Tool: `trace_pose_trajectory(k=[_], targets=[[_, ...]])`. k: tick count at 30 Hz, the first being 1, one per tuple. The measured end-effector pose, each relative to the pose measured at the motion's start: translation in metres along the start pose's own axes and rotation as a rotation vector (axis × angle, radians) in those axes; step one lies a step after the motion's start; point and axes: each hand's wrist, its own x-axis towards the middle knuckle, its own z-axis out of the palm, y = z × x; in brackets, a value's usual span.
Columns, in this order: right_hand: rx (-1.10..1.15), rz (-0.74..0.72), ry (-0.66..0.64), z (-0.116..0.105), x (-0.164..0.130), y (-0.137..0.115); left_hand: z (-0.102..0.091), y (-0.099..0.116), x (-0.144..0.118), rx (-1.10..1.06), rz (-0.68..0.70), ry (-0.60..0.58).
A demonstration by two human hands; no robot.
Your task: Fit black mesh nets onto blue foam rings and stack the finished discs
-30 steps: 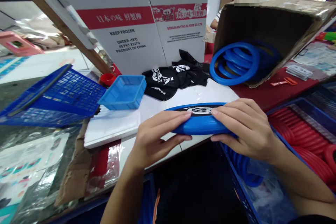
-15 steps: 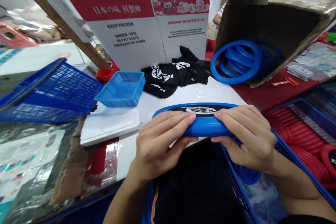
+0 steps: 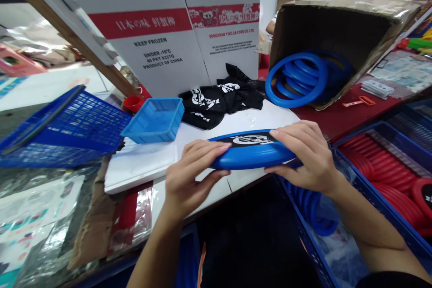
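your left hand (image 3: 189,175) and right hand (image 3: 305,155) both clamp the near rim of the blue flying disc (image 3: 251,155), fingers on top, thumbs under, over the white table's (image 3: 243,121) near edge, black printed fabric stretched across it.

Blue ring (image 3: 251,157), black printed fabric stretched across, nearly flat.

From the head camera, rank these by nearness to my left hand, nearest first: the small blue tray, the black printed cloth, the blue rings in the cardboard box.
Measured from the left hand:
1. Small blue tray, just up and left of it.
2. Black printed cloth, behind it, toward the white cartons.
3. Blue rings, far right, inside the tipped cardboard box.
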Motion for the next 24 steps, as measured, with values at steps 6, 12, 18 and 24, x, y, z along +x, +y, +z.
trace_pose_trajectory(k=[6,12,18,24], targets=[[0.238,0.122,-0.064,-0.013,-0.018,0.032,-0.022,-0.051,-0.029,-0.24,-0.145,0.132],[0.209,0.018,-0.021,0.002,-0.009,0.012,-0.021,0.017,0.017,0.223,0.071,-0.101],[0.244,-0.009,-0.016,0.007,0.001,0.0,-0.013,0.042,0.036,0.286,0.161,-0.145],[0.127,-0.039,-0.048,0.008,0.007,-0.023,-0.008,0.035,0.03,0.199,0.162,-0.16]])
